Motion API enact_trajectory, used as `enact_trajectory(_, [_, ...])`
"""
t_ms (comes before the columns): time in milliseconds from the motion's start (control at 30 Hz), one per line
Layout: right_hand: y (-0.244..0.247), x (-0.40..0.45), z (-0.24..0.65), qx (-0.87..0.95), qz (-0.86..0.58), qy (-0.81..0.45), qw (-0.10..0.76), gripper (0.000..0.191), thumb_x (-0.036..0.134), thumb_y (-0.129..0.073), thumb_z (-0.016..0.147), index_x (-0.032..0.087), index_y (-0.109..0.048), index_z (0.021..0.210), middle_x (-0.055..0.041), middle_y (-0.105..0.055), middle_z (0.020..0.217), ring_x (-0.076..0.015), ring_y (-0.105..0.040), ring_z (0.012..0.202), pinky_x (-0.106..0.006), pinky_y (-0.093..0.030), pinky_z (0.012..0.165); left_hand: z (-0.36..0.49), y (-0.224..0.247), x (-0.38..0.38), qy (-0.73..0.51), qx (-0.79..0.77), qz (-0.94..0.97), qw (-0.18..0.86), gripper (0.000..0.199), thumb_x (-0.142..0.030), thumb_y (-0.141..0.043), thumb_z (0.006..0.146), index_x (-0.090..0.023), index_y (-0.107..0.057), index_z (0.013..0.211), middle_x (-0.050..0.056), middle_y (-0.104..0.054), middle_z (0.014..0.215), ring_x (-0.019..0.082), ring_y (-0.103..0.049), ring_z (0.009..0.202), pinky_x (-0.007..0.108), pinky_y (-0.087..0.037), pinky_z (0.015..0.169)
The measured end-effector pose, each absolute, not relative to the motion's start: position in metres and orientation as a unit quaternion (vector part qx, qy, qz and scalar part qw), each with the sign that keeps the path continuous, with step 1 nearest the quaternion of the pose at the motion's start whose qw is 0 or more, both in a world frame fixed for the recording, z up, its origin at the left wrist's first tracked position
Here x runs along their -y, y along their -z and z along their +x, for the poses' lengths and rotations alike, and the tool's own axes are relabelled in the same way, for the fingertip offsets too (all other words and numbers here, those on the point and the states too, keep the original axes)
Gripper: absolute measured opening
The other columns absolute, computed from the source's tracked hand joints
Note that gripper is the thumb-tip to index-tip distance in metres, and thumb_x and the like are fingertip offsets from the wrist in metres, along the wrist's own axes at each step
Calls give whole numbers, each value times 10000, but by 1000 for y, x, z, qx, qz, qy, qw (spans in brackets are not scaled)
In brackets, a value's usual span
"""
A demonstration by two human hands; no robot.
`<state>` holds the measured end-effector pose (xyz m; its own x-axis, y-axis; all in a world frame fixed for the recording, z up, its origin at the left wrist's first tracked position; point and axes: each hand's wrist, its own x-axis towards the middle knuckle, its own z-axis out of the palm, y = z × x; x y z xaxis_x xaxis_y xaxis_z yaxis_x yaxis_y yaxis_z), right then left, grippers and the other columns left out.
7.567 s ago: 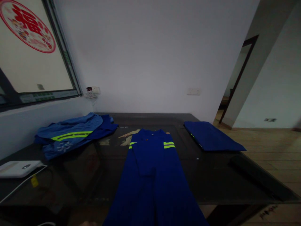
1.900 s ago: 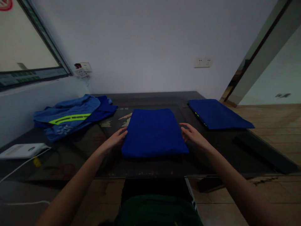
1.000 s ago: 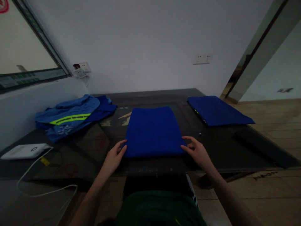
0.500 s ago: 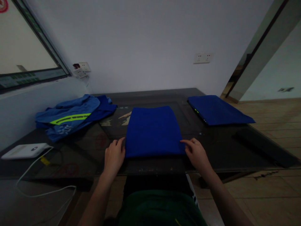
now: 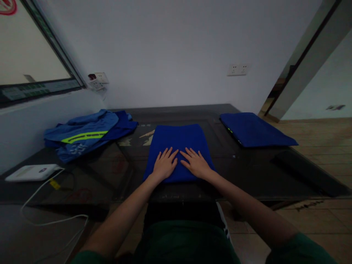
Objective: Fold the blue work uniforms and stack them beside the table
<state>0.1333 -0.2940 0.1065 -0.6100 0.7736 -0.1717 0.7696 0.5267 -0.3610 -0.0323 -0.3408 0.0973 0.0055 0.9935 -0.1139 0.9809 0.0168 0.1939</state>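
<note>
A folded blue garment (image 5: pixel 178 137) lies flat on the dark table (image 5: pixel 132 176) right in front of me. My left hand (image 5: pixel 165 163) rests on its lower left part, palm down with the fingers spread. Beside it, my right hand (image 5: pixel 194 162) lies on the lower right part, fingers also stretched out and apart. The fingertips of both hands nearly meet over the middle of the cloth. Neither hand grips anything.
On the right of the table is another folded blue garment (image 5: pixel 255 130), with a long black object (image 5: pixel 308 172) nearer me. A loose blue garment with a yellow-green stripe (image 5: pixel 85 135) lies at left. Nearer is a white device (image 5: pixel 33 172) with a white cable (image 5: pixel 41 189).
Both hands have left the garment's lower side edges and moved inward onto its top. Their fingers have gone from pinching the edges to lying spread. The garment stays in about the same place.
</note>
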Motion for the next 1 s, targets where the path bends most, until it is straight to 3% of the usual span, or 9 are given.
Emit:
enact_trajectory(67, [-104,293,144,871,-453,-190,3,565,527,-302,966,299,-305,1483,-55,-236,1564,-268,-170,1445,-520,-152,1148,-45,-95,343,-28,-712,694,106,504,-463,-306,973,-347,-319,1463,-6,-274,1555,219,-204,1442,477,-174,1166])
enact_trajectory(200, [-103,292,162,865,-477,-156,-1,611,559,-269,962,248,-309,1487,-66,-238,1564,-255,-157,1448,-475,-149,1160,-66,-93,348,-26,-722,684,107,541,-522,-278,966,-340,-295,1475,6,-246,1564,223,-174,1450,482,-156,1166])
enact_trajectory(400, [-99,283,198,822,-551,-132,-48,578,478,-217,984,238,-217,1511,-46,-141,1584,-276,-131,1452,-629,-123,1115,-90,-94,358,-6,-742,660,115,560,-504,-272,970,-310,-246,1495,44,-184,1577,251,-149,1453,530,-181,1143])
enact_trajectory(500, [-99,280,211,825,-548,-125,-64,563,448,-240,987,251,-205,1513,-32,-144,1584,-292,-122,1452,-649,-128,1106,-103,-95,363,19,-755,647,105,577,-481,-264,974,-261,-222,1506,82,-179,1575,261,-181,1445,538,-183,1138])
enact_trajectory(600, [-107,281,213,825,-553,-105,-54,560,430,-289,979,212,-283,1495,-62,-186,1575,-308,-120,1450,-644,-144,1106,-105,-99,364,41,-773,631,49,595,-460,-316,962,-171,-307,1482,143,-240,1551,299,-177,1443,571,-115,1142])
enact_trajectory(700, [-120,291,199,828,-556,-70,8,561,386,-316,969,127,-354,1465,-118,-223,1561,-314,-115,1450,-588,-156,1130,-79,-108,362,14,-763,646,3,547,-396,-352,956,-135,-399,1434,154,-283,1535,316,-149,1447,602,-66,1137])
enact_trajectory(833, [-129,315,162,866,-482,-127,54,553,280,-290,957,109,-316,1482,-110,-240,1557,-277,-160,1445,-463,-234,1145,-19,-113,357,-44,-669,736,91,499,-321,-257,984,-180,-360,1452,87,-313,1535,241,-218,1437,542,-149,1158])
enact_trajectory(1000, [-115,326,153,886,-430,-173,13,554,377,-298,974,215,-268,1502,-77,-251,1552,-276,-194,1437,-524,-205,1141,-3,-107,362,-51,-623,770,127,512,-374,-259,987,-206,-339,1464,60,-267,1555,207,-201,1443,466,-159,1176])
